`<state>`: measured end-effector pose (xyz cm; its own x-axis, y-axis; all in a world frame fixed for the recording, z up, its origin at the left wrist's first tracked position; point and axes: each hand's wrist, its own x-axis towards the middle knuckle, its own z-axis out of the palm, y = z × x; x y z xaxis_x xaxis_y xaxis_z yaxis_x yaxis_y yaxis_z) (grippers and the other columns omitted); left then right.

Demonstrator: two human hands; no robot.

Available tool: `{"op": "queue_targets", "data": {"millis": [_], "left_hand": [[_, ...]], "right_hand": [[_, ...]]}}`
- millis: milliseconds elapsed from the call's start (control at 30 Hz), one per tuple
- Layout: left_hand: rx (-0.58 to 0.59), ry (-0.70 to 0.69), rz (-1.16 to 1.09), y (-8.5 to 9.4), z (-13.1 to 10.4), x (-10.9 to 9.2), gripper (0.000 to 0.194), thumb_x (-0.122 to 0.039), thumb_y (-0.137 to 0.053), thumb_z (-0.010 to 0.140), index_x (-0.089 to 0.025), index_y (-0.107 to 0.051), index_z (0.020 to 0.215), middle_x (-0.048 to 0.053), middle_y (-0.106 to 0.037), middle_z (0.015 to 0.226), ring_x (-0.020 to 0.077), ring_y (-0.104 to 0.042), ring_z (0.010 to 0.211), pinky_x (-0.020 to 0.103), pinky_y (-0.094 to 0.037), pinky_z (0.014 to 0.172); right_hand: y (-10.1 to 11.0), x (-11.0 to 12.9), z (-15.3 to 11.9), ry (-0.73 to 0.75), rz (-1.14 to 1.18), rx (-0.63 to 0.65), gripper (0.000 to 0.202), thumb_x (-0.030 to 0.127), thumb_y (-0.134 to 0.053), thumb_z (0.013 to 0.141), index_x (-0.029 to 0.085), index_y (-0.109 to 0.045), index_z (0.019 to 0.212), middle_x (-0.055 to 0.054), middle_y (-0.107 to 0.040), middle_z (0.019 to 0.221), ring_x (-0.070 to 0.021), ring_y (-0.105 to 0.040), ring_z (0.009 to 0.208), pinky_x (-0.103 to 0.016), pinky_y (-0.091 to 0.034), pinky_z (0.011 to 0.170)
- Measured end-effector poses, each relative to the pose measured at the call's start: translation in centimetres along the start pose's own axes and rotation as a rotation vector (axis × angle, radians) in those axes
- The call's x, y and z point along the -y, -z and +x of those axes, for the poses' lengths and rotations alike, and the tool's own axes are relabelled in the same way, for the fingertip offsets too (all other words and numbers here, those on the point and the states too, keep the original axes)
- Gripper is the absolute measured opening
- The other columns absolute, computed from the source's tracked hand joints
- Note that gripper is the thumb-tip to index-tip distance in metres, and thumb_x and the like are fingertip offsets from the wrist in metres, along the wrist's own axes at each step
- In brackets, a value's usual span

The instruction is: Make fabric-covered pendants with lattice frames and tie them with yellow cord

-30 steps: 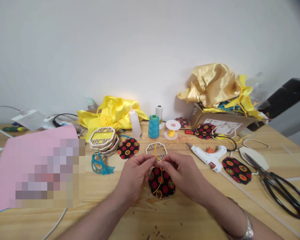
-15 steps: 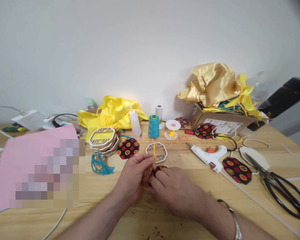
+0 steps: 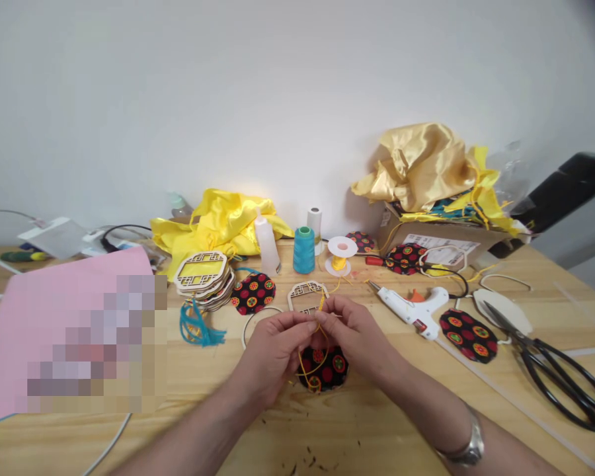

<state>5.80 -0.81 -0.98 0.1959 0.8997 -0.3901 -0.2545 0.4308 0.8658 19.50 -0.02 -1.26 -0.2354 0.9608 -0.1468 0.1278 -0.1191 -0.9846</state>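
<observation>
My left hand (image 3: 277, 344) and my right hand (image 3: 356, 334) meet at the middle of the table, each pinching the thin yellow cord (image 3: 322, 301). Loops of the cord hang below the fingertips over a black patterned fabric piece (image 3: 330, 370), which lies under my hands. Just behind the fingers is a cut-out wooden frame (image 3: 307, 289), partly hidden by them. A spool of yellow cord (image 3: 339, 262) stands behind, with a strand leading from it toward my hands. Beside it is a teal thread cone (image 3: 304, 252).
Stacked wooden frames (image 3: 201, 272), a teal tassel (image 3: 201, 327) and a pink sheet (image 3: 74, 304) are at the left. On the right lie a glue gun (image 3: 409, 307), another patterned piece (image 3: 469, 336) and black-handled scissors (image 3: 550, 370). A cardboard box (image 3: 436, 246) holds fabric.
My right hand has moved up and right and turned, bringing its fingertips beside the left ones. More of the patterned fabric piece now shows below the hands.
</observation>
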Motion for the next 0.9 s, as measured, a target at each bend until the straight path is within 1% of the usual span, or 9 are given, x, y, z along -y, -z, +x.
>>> {"op": "queue_targets", "data": {"millis": [67, 133, 233, 367, 467, 533, 700, 800, 900], "left_hand": [[0.010, 0.006, 0.012, -0.07, -0.03, -0.02, 0.016, -0.028, -0.071, 0.065, -0.012, -0.069, 0.066, -0.006, -0.046, 0.041, 0.0003, -0.028, 0.033, 0.015, -0.013, 0.033], [-0.004, 0.014, 0.018, 0.03, 0.01, 0.08, 0.018, -0.030, -0.072, 0.065, -0.013, -0.068, 0.068, -0.007, -0.043, 0.040, 0.0005, -0.026, 0.033, 0.016, -0.013, 0.034], [-0.012, 0.018, 0.042, 0.30, 0.16, 0.34, 0.023, -0.034, -0.073, 0.064, -0.013, -0.067, 0.071, -0.008, -0.041, 0.042, 0.0008, -0.025, 0.033, 0.016, -0.012, 0.034], [0.003, -0.011, 0.069, 0.31, 0.15, 0.40, 0.026, -0.038, -0.072, 0.065, -0.013, -0.068, 0.073, -0.008, -0.041, 0.042, 0.0014, -0.025, 0.033, 0.016, -0.014, 0.034], [0.001, -0.022, 0.082, -0.03, -0.04, 0.10, 0.026, -0.037, -0.073, 0.064, -0.013, -0.068, 0.072, -0.007, -0.044, 0.043, 0.0015, -0.026, 0.035, 0.017, -0.013, 0.034], [-0.005, -0.027, 0.094, -0.22, -0.17, -0.13, 0.025, -0.036, -0.074, 0.062, -0.012, -0.068, 0.068, -0.007, -0.045, 0.043, 0.0016, -0.026, 0.035, 0.017, -0.012, 0.035], [-0.004, -0.044, 0.114, -0.17, -0.18, -0.14, 0.026, -0.036, -0.073, 0.063, -0.013, -0.063, 0.059, -0.007, -0.041, 0.041, 0.0021, -0.025, 0.037, 0.017, -0.015, 0.036], [-0.014, -0.041, 0.078, 0.00, -0.06, 0.03, 0.026, -0.037, -0.072, 0.064, -0.013, -0.062, 0.060, -0.007, -0.042, 0.042, 0.0020, -0.026, 0.036, 0.016, -0.016, 0.036], [-0.032, -0.034, 0.056, 0.11, 0.04, 0.08, 0.024, -0.035, -0.073, 0.063, -0.013, -0.063, 0.063, -0.007, -0.044, 0.044, 0.0022, -0.029, 0.037, 0.015, -0.018, 0.036]], "right_hand": [[0.02, -0.04, -0.07, -0.042, 0.026, 0.041, 0.018, 0.033, -0.046, 0.083, 0.020, -0.044, 0.070, 0.006, -0.048, 0.046, -0.0093, -0.045, 0.042, -0.020, -0.035, 0.043], [0.10, -0.09, -0.04, -0.039, 0.018, 0.022, 0.019, 0.032, -0.046, 0.082, 0.020, -0.042, 0.069, 0.008, -0.041, 0.045, -0.0080, -0.039, 0.040, -0.019, -0.031, 0.040], [0.27, -0.07, 0.10, 0.005, -0.053, -0.041, 0.018, 0.029, -0.049, 0.080, 0.020, -0.044, 0.066, 0.007, -0.039, 0.051, -0.0078, -0.037, 0.044, -0.019, -0.030, 0.041], [0.43, 0.19, 0.17, 0.031, -0.112, -0.077, 0.019, 0.027, -0.049, 0.080, 0.020, -0.044, 0.063, 0.007, -0.037, 0.049, -0.0085, -0.034, 0.045, -0.020, -0.029, 0.042], [0.48, 0.38, 0.11, 0.028, -0.129, -0.089, 0.019, 0.027, -0.049, 0.080, 0.020, -0.044, 0.063, 0.007, -0.038, 0.048, -0.0087, -0.034, 0.045, -0.021, -0.029, 0.042], [0.49, 0.43, 0.08, 0.026, -0.138, -0.086, 0.019, 0.026, -0.049, 0.081, 0.020, -0.045, 0.063, 0.006, -0.039, 0.049, -0.0088, -0.035, 0.046, -0.021, -0.029, 0.043], [0.50, 0.24, 0.17, 0.026, -0.128, -0.062, 0.017, 0.024, -0.049, 0.080, 0.019, -0.046, 0.064, 0.005, -0.042, 0.053, -0.0090, -0.040, 0.049, -0.021, -0.033, 0.046], [0.54, 0.10, 0.26, 0.015, -0.062, -0.015, 0.011, 0.026, -0.050, 0.079, 0.019, -0.050, 0.069, 0.005, -0.045, 0.057, -0.0087, -0.041, 0.049, -0.020, -0.034, 0.046], [0.59, 0.05, 0.34, -0.006, -0.027, 0.037, 0.008, 0.026, -0.054, 0.076, 0.019, -0.051, 0.073, 0.006, -0.046, 0.054, -0.0083, -0.040, 0.045, -0.020, -0.032, 0.044]]}}
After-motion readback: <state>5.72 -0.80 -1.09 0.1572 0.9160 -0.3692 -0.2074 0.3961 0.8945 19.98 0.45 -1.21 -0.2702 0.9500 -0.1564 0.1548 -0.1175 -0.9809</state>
